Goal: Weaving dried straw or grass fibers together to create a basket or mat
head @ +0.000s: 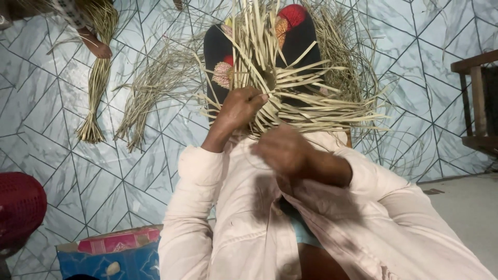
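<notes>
— While the left hand was up at the half-woven mat, what were its fingers doing?

— They were curled tight, pinching a few pale strips at the mat's near edge. The mat itself spread up and to the right of those fingertips, its loose ends fanning out past them on every side, with a dark flowered cloth beneath it.

— And the right hand?

— It hung just below the left fingers, close to the chest and apart from the weave. It was blurred, so I could not tell whether its fingers were closed or held a strip.

— Which step would you say that was?

— I judged it to be plaiting: one strip held fast at the edge while another was worked. A further move would have called for a steady pinch, lest the crossings slip, and a free hand to lead a loose end over and under.

— Any containers?

— Far below and left of the fingers sat a blue box with a pink packet lying in it. Further left stood a red mesh basket; its contents were hidden. Bundles of dried strips lay on the tiled floor, well left of the fingers.
</notes>
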